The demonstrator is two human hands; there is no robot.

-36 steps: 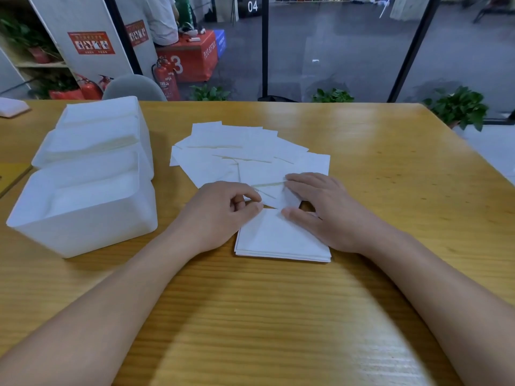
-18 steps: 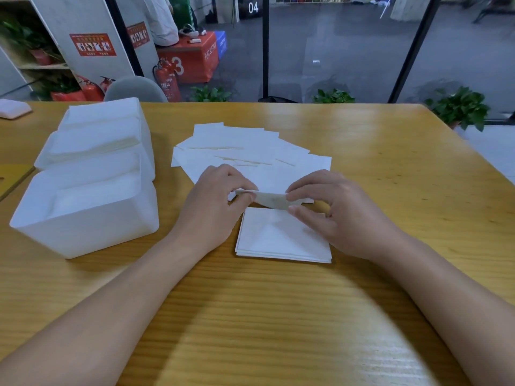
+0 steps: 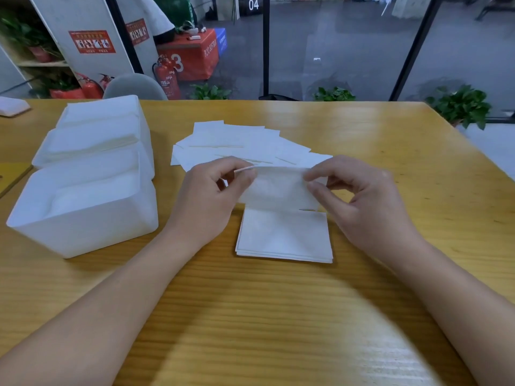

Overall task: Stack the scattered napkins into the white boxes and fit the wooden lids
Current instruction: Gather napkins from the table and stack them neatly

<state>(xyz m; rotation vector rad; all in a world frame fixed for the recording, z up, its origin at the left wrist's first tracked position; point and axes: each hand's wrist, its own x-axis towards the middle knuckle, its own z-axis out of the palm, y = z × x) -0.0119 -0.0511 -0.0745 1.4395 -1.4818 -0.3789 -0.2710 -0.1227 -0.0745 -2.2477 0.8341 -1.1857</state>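
A white napkin (image 3: 278,188) hangs in the air between my hands. My left hand (image 3: 211,196) pinches its upper left corner and my right hand (image 3: 359,196) pinches its upper right corner. Right under it a neat stack of napkins (image 3: 284,238) lies on the table. Beyond my hands several loose napkins (image 3: 242,146) are spread in a fan. Two white boxes stand at the left, the near box (image 3: 83,227) and the far box (image 3: 97,129), both holding napkins and without lids.
The wooden table (image 3: 278,316) reaches the glass wall behind. At the far left edge lies a yellowish flat board (image 3: 11,174), and a small white object (image 3: 12,106) sits in the back left corner. Potted plants stand beyond the table.
Both hands picked one napkin off the loose spread, lifted it and now hold it stretched above the neat stack.
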